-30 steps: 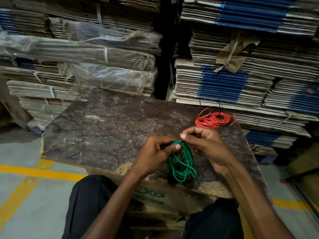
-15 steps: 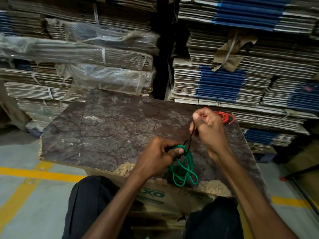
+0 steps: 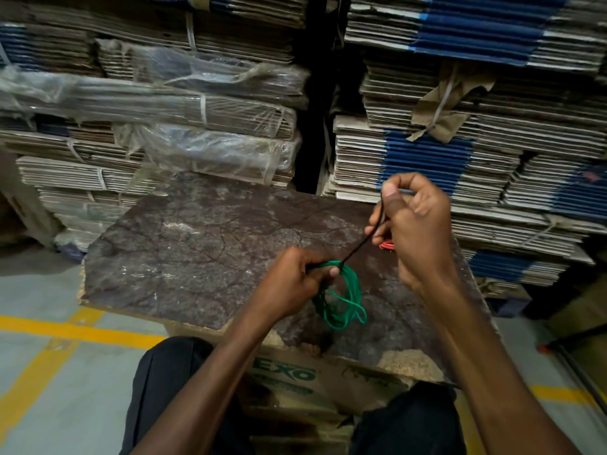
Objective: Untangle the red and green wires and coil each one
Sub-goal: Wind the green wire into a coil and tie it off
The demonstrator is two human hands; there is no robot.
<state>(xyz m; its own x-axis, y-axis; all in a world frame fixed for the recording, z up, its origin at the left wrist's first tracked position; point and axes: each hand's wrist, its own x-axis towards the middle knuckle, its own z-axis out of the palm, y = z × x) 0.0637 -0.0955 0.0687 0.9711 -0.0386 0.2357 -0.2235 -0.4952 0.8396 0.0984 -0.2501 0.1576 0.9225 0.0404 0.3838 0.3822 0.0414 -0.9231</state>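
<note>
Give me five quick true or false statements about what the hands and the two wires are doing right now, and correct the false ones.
1. The left hand grips the green wire coil. True.
2. The right hand is flat on the stone slab. False: it is raised above the slab, pinching a dark strand that runs down to the green coil.
3. The red wire is mostly hidden behind the right hand. True.
4. The green coil lies on the floor. False: it hangs from the left hand over the slab.
5. The strand between the hands looks taut. True.
</note>
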